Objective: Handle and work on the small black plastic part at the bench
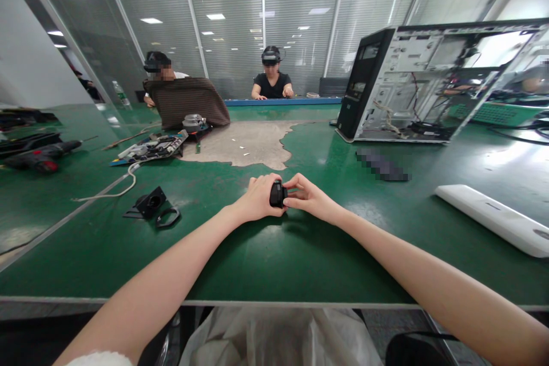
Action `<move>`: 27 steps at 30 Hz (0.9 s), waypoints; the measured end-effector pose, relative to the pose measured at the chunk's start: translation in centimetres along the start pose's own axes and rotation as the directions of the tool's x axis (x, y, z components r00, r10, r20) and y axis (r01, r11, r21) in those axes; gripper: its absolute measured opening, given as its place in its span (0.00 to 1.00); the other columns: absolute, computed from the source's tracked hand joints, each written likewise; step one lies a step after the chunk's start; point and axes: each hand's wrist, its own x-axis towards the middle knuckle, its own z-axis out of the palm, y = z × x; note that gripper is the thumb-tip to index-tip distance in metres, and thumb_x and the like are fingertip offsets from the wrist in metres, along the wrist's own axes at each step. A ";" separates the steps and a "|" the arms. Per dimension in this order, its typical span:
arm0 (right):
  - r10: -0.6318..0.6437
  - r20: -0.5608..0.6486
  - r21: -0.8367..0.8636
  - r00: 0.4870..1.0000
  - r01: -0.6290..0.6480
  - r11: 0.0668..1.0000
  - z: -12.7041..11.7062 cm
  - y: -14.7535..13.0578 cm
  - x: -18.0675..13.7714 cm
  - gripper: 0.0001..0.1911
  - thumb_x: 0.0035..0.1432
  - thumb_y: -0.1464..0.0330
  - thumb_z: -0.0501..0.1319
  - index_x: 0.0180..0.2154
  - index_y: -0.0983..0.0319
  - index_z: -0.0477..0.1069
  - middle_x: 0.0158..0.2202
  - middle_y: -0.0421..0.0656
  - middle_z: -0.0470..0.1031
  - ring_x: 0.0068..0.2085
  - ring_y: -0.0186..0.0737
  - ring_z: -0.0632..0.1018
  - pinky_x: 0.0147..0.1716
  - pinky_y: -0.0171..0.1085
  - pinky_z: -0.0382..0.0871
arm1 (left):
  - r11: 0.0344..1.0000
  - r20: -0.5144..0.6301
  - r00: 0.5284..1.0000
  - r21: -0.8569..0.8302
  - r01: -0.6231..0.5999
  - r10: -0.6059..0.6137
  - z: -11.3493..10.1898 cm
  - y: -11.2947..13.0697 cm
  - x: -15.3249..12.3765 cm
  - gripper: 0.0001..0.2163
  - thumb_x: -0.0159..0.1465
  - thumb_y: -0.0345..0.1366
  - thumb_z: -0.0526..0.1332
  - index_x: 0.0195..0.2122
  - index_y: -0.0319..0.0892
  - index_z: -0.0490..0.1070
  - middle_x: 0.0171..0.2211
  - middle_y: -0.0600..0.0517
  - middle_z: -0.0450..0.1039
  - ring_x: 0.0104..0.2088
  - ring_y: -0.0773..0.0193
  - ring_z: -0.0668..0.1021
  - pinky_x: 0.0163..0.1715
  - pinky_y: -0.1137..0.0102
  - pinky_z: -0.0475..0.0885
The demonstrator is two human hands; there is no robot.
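Both my hands meet over the middle of the green table point(300, 251) around a small black part point(277, 193). My left hand point(259, 199) is curled round its left side. My right hand point(306, 197) pinches its right side with thumb and fingers. What the black part is, I cannot make out. To the left of my hands lie a black square piece with a round hole point(150, 202) and a black ring point(168, 217).
An open computer case point(433, 83) stands at the back right, with a white panel point(493, 217) lying on the right. A circuit board point(150, 147), a white cable point(122, 186) and a drill point(40, 157) lie at the left. Two people sit at the far side.
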 end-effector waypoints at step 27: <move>0.036 -0.102 -0.058 0.994 -0.042 0.997 0.4 -0.3 0.3 0.15 0.47 0.66 0.60 0.37 0.61 0.60 0.38 0.42 0.66 0.40 0.36 0.71 0.42 0.42 0.67 | 1.000 -0.011 1.000 -0.021 -0.007 0.007 0.0 0.1 0.0 0.26 0.46 0.44 0.61 0.45 0.44 0.55 0.39 0.51 0.64 0.40 0.57 0.68 0.40 0.63 0.57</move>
